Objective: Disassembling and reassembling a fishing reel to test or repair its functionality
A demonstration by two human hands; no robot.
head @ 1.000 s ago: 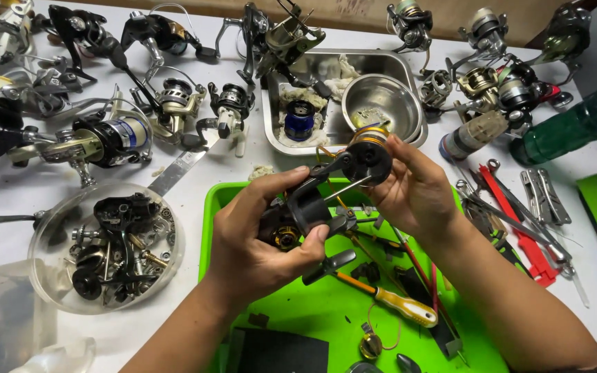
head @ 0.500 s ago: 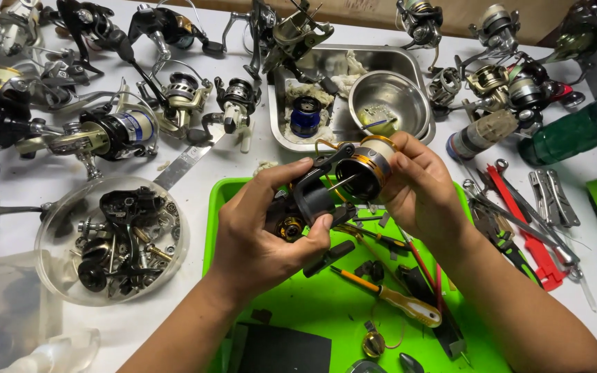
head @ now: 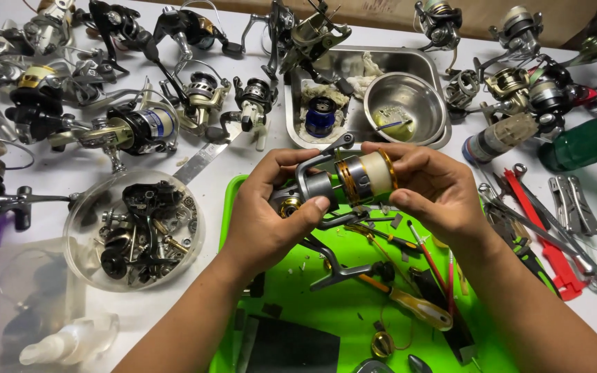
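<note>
I hold a grey spinning fishing reel [head: 343, 181] above a bright green tray [head: 312, 311]. My left hand [head: 271, 214] grips the reel's body, thumb pressed across its front. My right hand [head: 433, 190] closes around the pale, gold-rimmed spool end. The reel lies sideways between both hands, its wire bail arching over the top. Under the hands on the tray lie a yellow-handled screwdriver [head: 416, 307], a dark reel handle [head: 350, 273] and small loose parts.
A clear round bowl [head: 133, 231] of dark reel parts sits left of the tray. A steel tray [head: 354, 93] with a steel bowl [head: 405, 107] stands behind. Several reels crowd the back and left. Red-handled pliers [head: 547, 235] and wrenches lie at right, a green bottle [head: 585, 141] beyond.
The reel has turned in my hands from end-on to sideways, spool toward the right hand. Both hands have shifted slightly on it.
</note>
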